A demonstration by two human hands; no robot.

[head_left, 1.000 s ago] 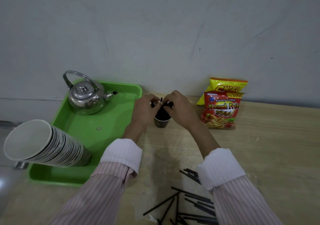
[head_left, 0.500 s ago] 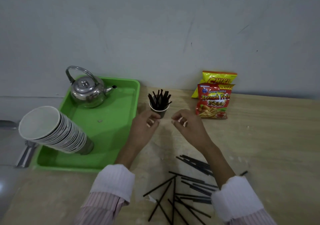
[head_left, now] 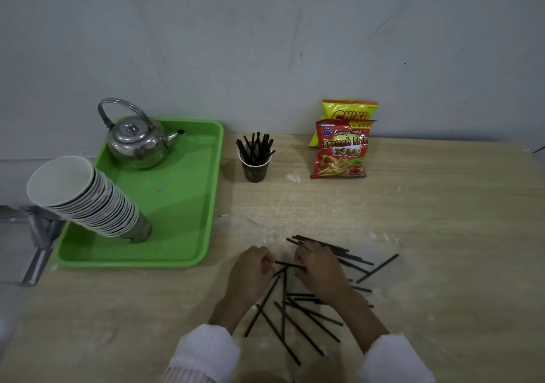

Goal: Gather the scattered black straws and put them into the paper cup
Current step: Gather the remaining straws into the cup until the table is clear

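A dark paper cup (head_left: 255,170) stands upright at the back of the wooden table (head_left: 442,220), holding several black straws (head_left: 256,146). Many more scattered black straws (head_left: 298,323) lie near the front edge. My left hand (head_left: 250,276) and my right hand (head_left: 321,270) are down on this pile, close together. One short black straw (head_left: 287,264) runs between them. My left fingers are curled on its left end and my right fingers on its right end. My right hand and forearm cover part of the pile.
A green tray (head_left: 216,176) sits left of the cup with a metal kettle (head_left: 135,144) and a leaning stack of paper cups (head_left: 88,202). A red snack bag (head_left: 342,152) and a yellow snack bag (head_left: 349,111) lean on the wall at back right.
Both hands left the cup, which now holds a bunch of straws, and drew back toward me onto the scattered pile. They now close on one straw.
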